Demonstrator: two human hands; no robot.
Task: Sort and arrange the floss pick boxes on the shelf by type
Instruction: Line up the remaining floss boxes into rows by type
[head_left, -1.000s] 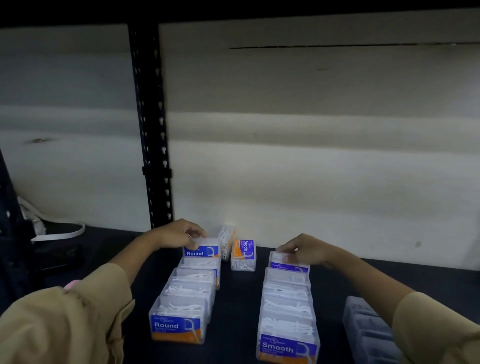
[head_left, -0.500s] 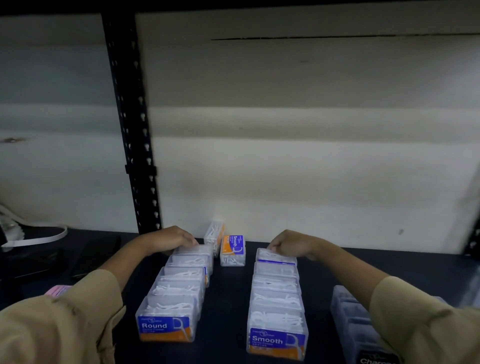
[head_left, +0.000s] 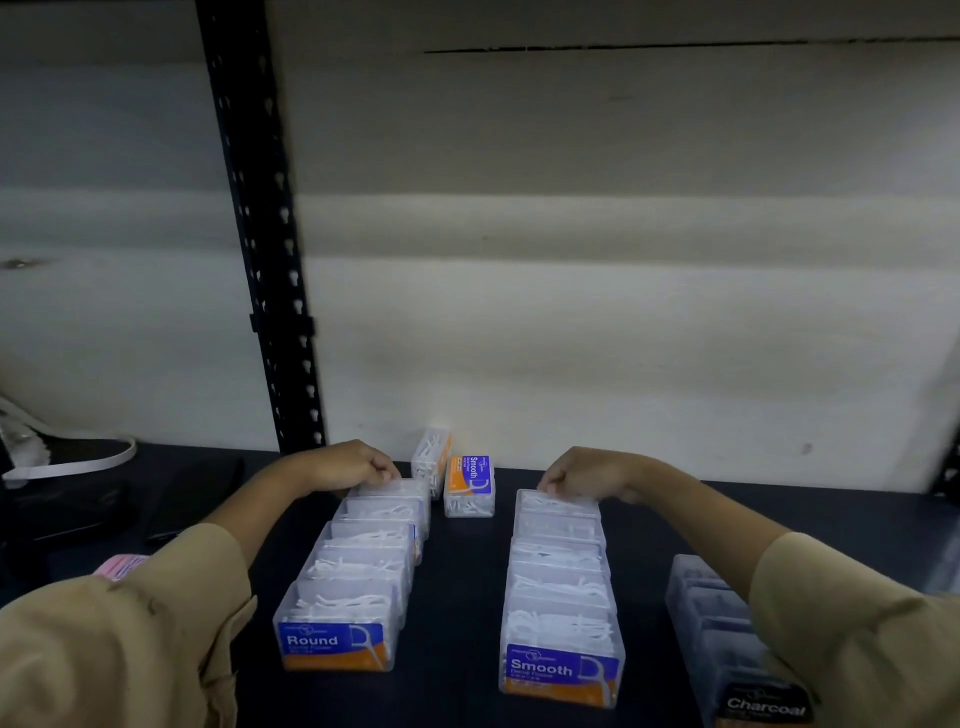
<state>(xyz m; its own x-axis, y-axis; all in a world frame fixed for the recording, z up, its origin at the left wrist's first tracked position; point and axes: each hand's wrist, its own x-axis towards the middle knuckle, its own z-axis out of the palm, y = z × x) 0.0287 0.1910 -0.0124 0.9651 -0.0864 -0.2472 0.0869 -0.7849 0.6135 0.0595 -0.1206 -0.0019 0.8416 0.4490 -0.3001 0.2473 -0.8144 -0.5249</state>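
Note:
Two rows of clear floss pick boxes run front to back on the dark shelf (head_left: 462, 613). The left row starts with a box labelled Round (head_left: 337, 631); the right row starts with one labelled Smooth (head_left: 563, 660). My left hand (head_left: 353, 465) rests with curled fingers on the rearmost box of the Round row (head_left: 395, 491). My right hand (head_left: 582, 475) rests the same way on the rearmost box of the Smooth row (head_left: 558, 504). Between the hands, one Smooth box (head_left: 469, 486) stands on end, with another clear box (head_left: 431, 457) on its side behind it.
A row of dark Charcoal boxes (head_left: 737, 654) lies at the right, partly under my right sleeve. A black perforated upright (head_left: 260, 234) rises behind my left hand. The pale back wall (head_left: 623, 312) closes the shelf. A pink item (head_left: 122, 564) peeks out at the left.
Both hands have slid slightly back along their rows and settled on the rearmost boxes. The view shifted a little to the right, bringing the Charcoal label into sight.

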